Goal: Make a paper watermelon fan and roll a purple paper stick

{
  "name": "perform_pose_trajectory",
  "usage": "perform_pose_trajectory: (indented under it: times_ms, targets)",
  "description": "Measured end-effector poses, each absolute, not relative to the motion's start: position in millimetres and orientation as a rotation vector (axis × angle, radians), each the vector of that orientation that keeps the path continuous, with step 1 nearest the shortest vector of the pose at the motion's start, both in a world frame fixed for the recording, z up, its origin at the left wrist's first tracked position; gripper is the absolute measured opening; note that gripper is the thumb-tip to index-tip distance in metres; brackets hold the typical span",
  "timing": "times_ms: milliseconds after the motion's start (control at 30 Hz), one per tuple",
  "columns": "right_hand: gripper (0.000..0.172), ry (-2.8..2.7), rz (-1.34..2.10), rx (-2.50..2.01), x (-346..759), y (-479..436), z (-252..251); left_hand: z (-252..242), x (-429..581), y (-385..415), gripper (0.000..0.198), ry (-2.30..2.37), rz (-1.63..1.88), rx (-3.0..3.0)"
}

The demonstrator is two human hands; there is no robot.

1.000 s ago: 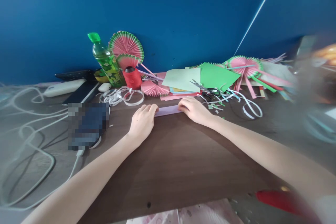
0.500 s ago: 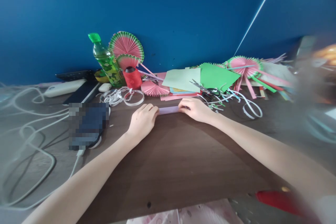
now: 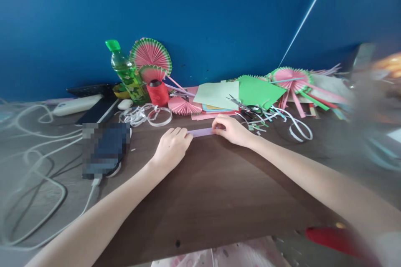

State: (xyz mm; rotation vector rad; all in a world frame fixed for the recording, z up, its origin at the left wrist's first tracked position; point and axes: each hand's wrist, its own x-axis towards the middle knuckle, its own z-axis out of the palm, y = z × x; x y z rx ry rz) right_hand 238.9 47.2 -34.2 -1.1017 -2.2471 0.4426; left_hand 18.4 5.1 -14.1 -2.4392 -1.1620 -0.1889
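A narrow strip of light purple paper (image 3: pixel 201 132) stretches between my two hands, low over the dark wooden table (image 3: pixel 200 200). My left hand (image 3: pixel 173 147) is closed on the strip's left end, knuckles up, with its fingertips partly hidden. At the right end my right hand (image 3: pixel 231 130) pinches the strip between thumb and fingers. Beyond the hands lie a pink pleated paper fan (image 3: pixel 184 106), a pale green sheet (image 3: pixel 216 94) and a bright green sheet (image 3: pixel 261 91). Open scissors (image 3: pixel 242 106) rest by the sheets.
A green bottle (image 3: pixel 127 71) and a red spool of thread (image 3: pixel 157 93) stand at the back left. Nearer are a roll of clear tape (image 3: pixel 159 117), a phone (image 3: pixel 108 150) and white cables (image 3: pixel 62 183). Finished pleated fans (image 3: pixel 291 79) and paper scraps lie right.
My left hand has shifted slightly right and down along the strip, and its fingers have moved. The right hand has stayed nearly in place, still pinching.
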Motion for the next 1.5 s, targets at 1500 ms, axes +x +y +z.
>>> perform_pose_trajectory:
  times_ms: [1500]
  targets:
    - [0.037,-2.66,-0.414,-1.272,219,4,-24,-11,29,-11,0.049,-1.424,-0.033,-2.501]
